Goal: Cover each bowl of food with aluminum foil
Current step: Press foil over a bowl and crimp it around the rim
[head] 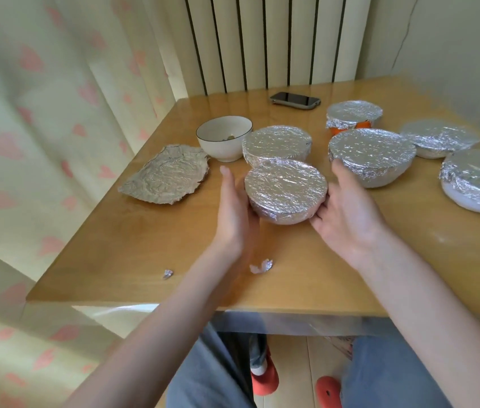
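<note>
Fingers of my left hand [234, 207] and right hand [347, 213] lie straight against either side of the round foil-covered bowl [286, 191] on the wooden table [132, 251], cupping it between my palms. Beyond it stand an uncovered white bowl [224, 137] and a crumpled aluminium foil sheet [165, 175].
</note>
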`<action>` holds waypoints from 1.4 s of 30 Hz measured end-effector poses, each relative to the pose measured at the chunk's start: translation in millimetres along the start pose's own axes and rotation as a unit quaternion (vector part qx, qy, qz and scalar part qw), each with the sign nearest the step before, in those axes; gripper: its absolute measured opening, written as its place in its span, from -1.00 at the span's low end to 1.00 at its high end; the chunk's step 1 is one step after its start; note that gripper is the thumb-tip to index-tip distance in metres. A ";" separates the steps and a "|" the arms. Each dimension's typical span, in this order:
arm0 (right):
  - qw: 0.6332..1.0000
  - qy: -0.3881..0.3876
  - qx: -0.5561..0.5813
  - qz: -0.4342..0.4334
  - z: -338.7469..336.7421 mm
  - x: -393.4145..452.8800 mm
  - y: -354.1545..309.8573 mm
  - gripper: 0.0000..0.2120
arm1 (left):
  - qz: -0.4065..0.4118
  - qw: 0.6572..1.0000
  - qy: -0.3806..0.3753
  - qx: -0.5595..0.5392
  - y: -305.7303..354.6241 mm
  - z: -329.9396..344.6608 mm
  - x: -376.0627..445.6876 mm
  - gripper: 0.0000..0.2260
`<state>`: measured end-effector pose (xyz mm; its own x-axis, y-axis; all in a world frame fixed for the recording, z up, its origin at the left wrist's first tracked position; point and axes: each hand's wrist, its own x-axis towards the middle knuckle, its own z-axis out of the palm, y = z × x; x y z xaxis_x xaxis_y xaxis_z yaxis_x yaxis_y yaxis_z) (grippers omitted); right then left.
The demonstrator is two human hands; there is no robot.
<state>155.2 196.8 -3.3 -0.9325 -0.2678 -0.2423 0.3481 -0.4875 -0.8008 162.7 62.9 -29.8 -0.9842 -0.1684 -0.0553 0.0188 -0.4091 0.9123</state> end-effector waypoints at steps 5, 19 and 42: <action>0.997 0.072 -0.010 -0.025 -30.4 0.9 -16.9 -0.53 | -0.046 0.998 -0.036 -0.011 -20.9 33.9 13.4 -0.41; 0.895 0.278 -0.167 -0.306 -30.3 -15.2 -10.5 -0.77 | 0.078 0.981 0.060 0.168 13.3 -15.3 -4.6 -0.73; 0.705 -0.015 -0.670 -0.233 101.7 187.5 -32.3 -0.57 | -0.111 0.978 0.156 0.082 67.4 -56.1 146.3 -0.85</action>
<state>-21.1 77.8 32.8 -0.9064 -0.3648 0.2129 -0.4165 0.6883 -0.5939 29.9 -39.6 0.8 -0.8588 -0.3677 -0.3567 -0.2429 -0.3209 0.9154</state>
